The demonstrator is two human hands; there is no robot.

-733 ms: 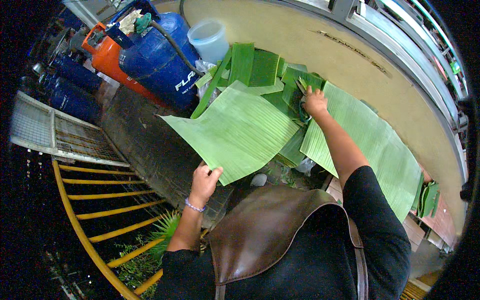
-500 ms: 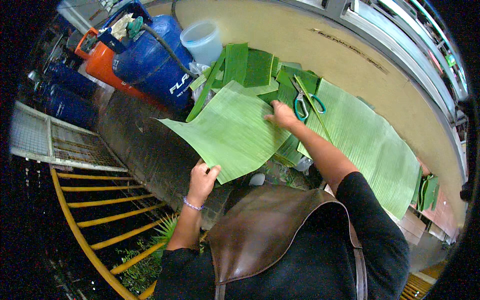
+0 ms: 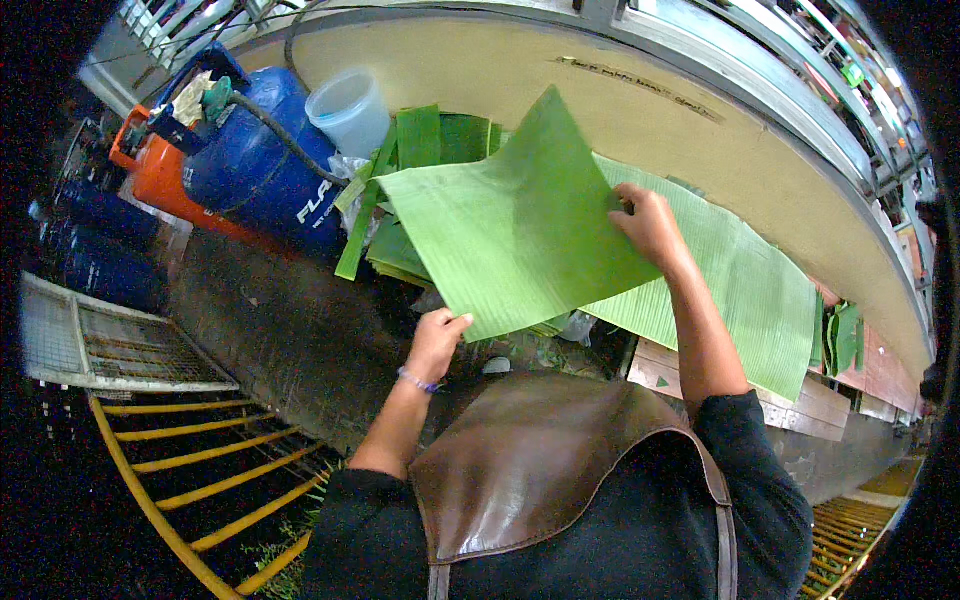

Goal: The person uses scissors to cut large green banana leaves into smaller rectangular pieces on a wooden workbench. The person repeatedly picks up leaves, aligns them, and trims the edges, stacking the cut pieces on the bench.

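A large cut piece of banana leaf (image 3: pixel 520 230) is held up in front of me, its far corner raised and bent. My left hand (image 3: pixel 438 342), with a beaded bracelet at the wrist, pinches the near left corner. At the right edge, my right hand (image 3: pixel 650 225) grips the sheet with curled fingers. Behind it lie smaller leaf pieces (image 3: pixel 418 138), partly covered. A long leaf sheet (image 3: pixel 745 285) stretches to the right along the wall, under my right forearm. The held leaf now hides the scissors.
A blue gas cylinder (image 3: pixel 255 165), an orange cylinder (image 3: pixel 165 175) and a translucent bucket (image 3: pixel 350 115) stand at the far left. A beige wall (image 3: pixel 480 60) runs along the back. Yellow railings (image 3: pixel 215 455) and a white mesh panel (image 3: pixel 130 335) are at the left.
The leaf has been lifted and shifted right, its far corner now upright. My right hand moved right and my left hand slightly right. The scissors have gone out of sight behind the leaf.
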